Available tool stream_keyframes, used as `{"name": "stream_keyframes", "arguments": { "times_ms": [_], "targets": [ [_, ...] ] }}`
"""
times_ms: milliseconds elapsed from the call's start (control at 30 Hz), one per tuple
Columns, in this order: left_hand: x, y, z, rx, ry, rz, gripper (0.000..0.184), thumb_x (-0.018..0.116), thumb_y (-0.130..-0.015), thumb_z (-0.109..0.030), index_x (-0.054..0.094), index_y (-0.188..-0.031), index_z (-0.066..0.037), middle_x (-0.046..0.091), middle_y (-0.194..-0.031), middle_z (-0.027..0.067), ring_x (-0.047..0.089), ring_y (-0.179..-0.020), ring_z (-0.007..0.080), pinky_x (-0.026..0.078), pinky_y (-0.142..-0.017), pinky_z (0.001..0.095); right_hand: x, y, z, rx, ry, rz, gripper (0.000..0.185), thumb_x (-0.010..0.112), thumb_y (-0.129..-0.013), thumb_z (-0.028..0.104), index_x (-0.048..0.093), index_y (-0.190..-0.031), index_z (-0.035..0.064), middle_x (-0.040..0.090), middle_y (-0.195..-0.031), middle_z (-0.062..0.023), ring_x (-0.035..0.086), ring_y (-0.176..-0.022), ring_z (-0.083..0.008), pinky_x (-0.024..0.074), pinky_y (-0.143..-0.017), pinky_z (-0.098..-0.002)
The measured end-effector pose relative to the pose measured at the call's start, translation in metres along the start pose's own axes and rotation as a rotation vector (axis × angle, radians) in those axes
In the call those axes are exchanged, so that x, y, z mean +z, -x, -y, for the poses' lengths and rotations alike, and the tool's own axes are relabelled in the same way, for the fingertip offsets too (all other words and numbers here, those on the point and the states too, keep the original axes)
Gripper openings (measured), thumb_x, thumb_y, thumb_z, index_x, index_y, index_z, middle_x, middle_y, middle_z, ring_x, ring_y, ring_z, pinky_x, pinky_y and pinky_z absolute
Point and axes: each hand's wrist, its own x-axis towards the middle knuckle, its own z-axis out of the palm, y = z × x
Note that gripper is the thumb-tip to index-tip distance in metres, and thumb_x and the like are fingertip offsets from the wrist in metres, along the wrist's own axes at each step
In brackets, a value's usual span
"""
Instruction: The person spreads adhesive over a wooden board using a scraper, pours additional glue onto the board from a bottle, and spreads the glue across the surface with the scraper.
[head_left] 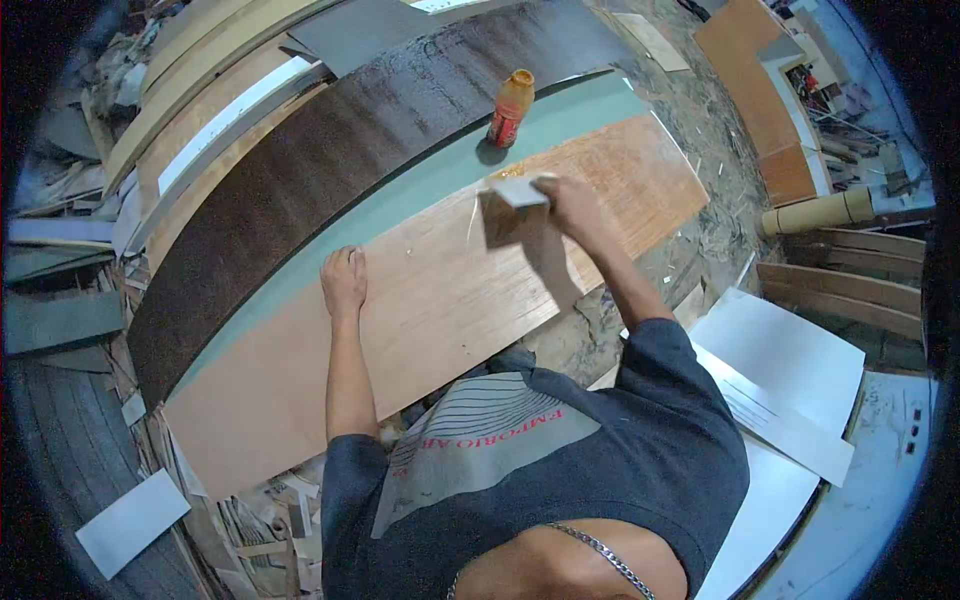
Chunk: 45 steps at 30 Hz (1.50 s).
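- Head view: the right hand (570,205) is grasping a pale scraper (521,192), fingers clenching it over the board (430,300), near the far edge.
- An amber smear (513,171) is glistening just beyond that scraper!
- The left hand (345,280) is resting at the board's far edge, fingers curling; whether it's gripping, I cannot tell.
- The board is lying slantwise in front of the person, its right part showing a deeper orange.
- Beyond it, a green panel (330,235) is peeking out, and a red-labelled bottle (512,108) is standing there, mouth uncapped.
- Farther out, a dark curved panel (300,190) is arching across.
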Motion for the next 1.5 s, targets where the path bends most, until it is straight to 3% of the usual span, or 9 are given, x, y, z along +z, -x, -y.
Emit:
{"name": "stream_keyframes", "arguments": {
  "times_ms": [400, 667, 933, 1167, 1267, 1300, 1333, 1400, 1500],
  "targets": [
    [0.002, 0.0, 0.004, 0.006, 0.017, 0.028, 0.03, 0.054, -0.098, -0.03, 0.068, -0.103, -0.004, 0.067, -0.104, 0.0155, 0.06, -0.104, 0.0323, 0.042, -0.097, 0.0433, 0.022, -0.061, -0.04, 0.109, 0.161, 0.069, 0.024, 0.059, -0.083, 0.02, 0.076, -0.099, 0.0146, 0.072, -0.09, -0.0182, 0.071, -0.082, -0.034, 0.0561, -0.071, -0.0441],
    [0.0, 0.002, 0.005, 0.008, 0.034, 0.001, 0.031, 0.054, -0.098, -0.031, 0.067, -0.104, -0.004, 0.067, -0.104, 0.0162, 0.059, -0.103, 0.0339, 0.042, -0.096, 0.0435, 0.001, -0.048, -0.035, -0.225, 0.112, 0.478, 0.039, 0.06, -0.071, -0.001, 0.077, -0.101, 0.0147, 0.073, -0.093, -0.0155, 0.068, -0.085, -0.0368, 0.0541, -0.074, -0.0453],
    [0.009, 0.001, 0.023, 0.109, 0.059, 0.034, 0.033, 0.051, -0.099, -0.03, 0.067, -0.104, -0.001, 0.067, -0.104, 0.0176, 0.06, -0.1, 0.0358, 0.043, -0.093, 0.0457, -0.045, 0.068, -0.032, -0.078, 0.117, 0.611, 0.048, 0.057, -0.066, -0.006, 0.077, -0.104, 0.0163, 0.073, -0.094, -0.0136, 0.068, -0.087, -0.0347, 0.0537, -0.072, -0.0431],
    [-0.003, 0.003, 0.017, 0.085, -0.023, 0.151, 0.04, 0.049, -0.1, -0.036, 0.066, -0.111, -0.001, 0.066, -0.111, 0.0186, 0.058, -0.108, 0.036, 0.042, -0.098, 0.046, -0.02, 0.224, -0.033, 0.267, 0.224, 0.88, 0.018, 0.062, -0.073, 0.007, 0.07, -0.089, 0.0062, 0.069, -0.084, -0.0206, 0.068, -0.08, -0.0384, 0.0504, -0.067, -0.048],
    [-0.013, 0.004, 0.017, 0.111, 0.027, 0.166, 0.045, 0.049, -0.1, -0.04, 0.064, -0.119, -0.001, 0.063, -0.12, 0.0197, 0.056, -0.115, 0.0361, 0.04, -0.103, 0.0455, -0.019, 0.291, -0.033, 0.297, 0.031, 0.582, 0.016, 0.066, -0.071, 0.013, 0.062, -0.071, -0.0026, 0.062, -0.072, -0.0248, 0.06, -0.064, -0.0343, 0.0454, -0.058, -0.0456],
    [-0.012, 0.004, 0.024, 0.139, 0.071, 0.175, 0.048, 0.05, -0.1, -0.042, 0.061, -0.125, -0.002, 0.06, -0.127, 0.0202, 0.055, -0.118, 0.0365, 0.038, -0.107, 0.0447, -0.024, 0.298, -0.025, 0.521, -0.139, 0.597, 0.021, 0.065, -0.072, 0.008, 0.068, -0.091, -0.0007, 0.068, -0.075, -0.0151, 0.064, -0.072, -0.0253, 0.0496, -0.069, -0.041],
    [-0.018, 0.005, 0.027, 0.137, 0.063, 0.166, 0.048, 0.05, -0.1, -0.042, 0.061, -0.125, -0.002, 0.06, -0.127, 0.0202, 0.055, -0.118, 0.0365, 0.038, -0.107, 0.0447, -0.026, 0.297, -0.012, 0.511, -0.143, 0.593, 0.021, 0.065, -0.072, 0.008, 0.068, -0.091, -0.0007, 0.068, -0.075, -0.0151, 0.064, -0.072, -0.0253, 0.0496, -0.069, -0.041],
    [-0.029, 0.007, 0.028, 0.1, 0.257, 0.157, 0.047, 0.051, -0.1, -0.041, 0.061, -0.124, -0.003, 0.06, -0.128, 0.0192, 0.055, -0.118, 0.037, 0.039, -0.106, 0.0447, -0.032, 0.292, 0.008, 0.479, -0.561, 0.112, 0.012, 0.061, -0.082, 0.003, 0.067, -0.09, -0.0024, 0.069, -0.082, -0.0199, 0.068, -0.081, -0.0228, 0.0522, -0.073, -0.0356],
    [-0.039, 0.012, 0.062, 0.125, 0.096, 0.087, 0.044, 0.051, -0.099, -0.038, 0.061, -0.122, -0.002, 0.063, -0.123, 0.0181, 0.057, -0.115, 0.0362, 0.041, -0.104, 0.0439, -0.07, 0.233, 0.065, 0.529, -0.533, 0.118, 0.029, 0.057, -0.085, -0.006, 0.07, -0.11, 0.0035, 0.072, -0.102, -0.0159, 0.068, -0.095, -0.0232, 0.051, -0.087, -0.0332]
  ]
}}
